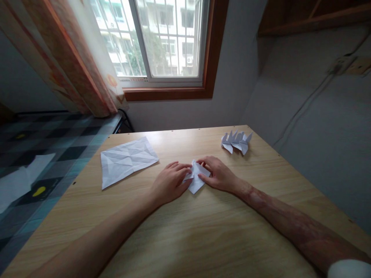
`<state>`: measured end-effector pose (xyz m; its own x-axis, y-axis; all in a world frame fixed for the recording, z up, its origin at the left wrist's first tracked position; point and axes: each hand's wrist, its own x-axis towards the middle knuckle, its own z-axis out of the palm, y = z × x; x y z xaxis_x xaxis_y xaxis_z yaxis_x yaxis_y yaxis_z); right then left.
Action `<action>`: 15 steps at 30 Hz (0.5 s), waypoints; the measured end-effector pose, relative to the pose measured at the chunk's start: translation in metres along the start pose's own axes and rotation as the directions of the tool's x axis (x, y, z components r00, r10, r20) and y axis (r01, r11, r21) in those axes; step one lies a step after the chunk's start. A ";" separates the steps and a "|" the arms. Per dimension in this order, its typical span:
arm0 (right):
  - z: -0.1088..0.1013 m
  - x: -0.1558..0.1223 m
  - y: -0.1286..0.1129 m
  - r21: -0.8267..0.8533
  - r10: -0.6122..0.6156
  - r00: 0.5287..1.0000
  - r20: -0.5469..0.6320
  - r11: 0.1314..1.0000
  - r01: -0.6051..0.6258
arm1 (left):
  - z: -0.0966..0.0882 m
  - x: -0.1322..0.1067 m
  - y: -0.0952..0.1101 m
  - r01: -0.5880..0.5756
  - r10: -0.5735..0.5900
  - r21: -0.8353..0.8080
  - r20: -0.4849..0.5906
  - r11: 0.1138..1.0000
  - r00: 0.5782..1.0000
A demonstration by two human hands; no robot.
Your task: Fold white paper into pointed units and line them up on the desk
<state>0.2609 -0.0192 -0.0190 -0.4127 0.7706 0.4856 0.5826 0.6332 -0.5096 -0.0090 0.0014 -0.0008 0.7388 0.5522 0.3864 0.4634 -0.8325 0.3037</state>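
Note:
A small white folded paper (197, 184) lies on the wooden table, with a pointed lower corner towards me and a raised tip at the back. From the left, my left hand (173, 181) grips its left flap between thumb and fingers. My right hand (218, 173) pinches the right flap, its thumb on top and its fingers at the far edge. Both hands rest low at the table surface. The fingers partly hide the paper's sides.
A creased white sheet (129, 160) lies flat at the table's left. Several folded paper pieces (236, 142) stand together at the back right of the table (185, 239). Left of it, more white paper (20, 181) rests on a checked bed cover (72, 131). A window (171, 38) is behind.

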 end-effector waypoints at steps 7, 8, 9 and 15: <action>-0.003 -0.003 -0.003 0.019 -0.072 0.997 -0.040 0.997 0.073 | -0.002 -0.001 -0.001 -0.032 0.032 0.011 0.038 0.999 0.999; -0.004 -0.003 -0.004 0.024 -0.070 0.997 -0.033 0.997 0.071 | -0.003 -0.001 -0.001 -0.041 0.041 0.005 0.047 0.999 0.998; -0.004 -0.003 -0.005 0.030 -0.071 0.997 -0.018 0.997 0.071 | -0.005 0.000 -0.002 -0.049 0.049 -0.004 0.053 0.999 0.997; -0.003 -0.001 -0.007 0.098 -0.189 0.980 0.063 0.978 0.182 | -0.010 0.001 -0.008 -0.067 0.071 -0.053 0.084 0.996 0.994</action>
<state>0.2592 -0.0241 -0.0140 -0.5586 0.6400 0.5276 0.4261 0.7671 -0.4795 -0.0170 0.0086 0.0056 0.8087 0.4855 0.3322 0.3861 -0.8641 0.3229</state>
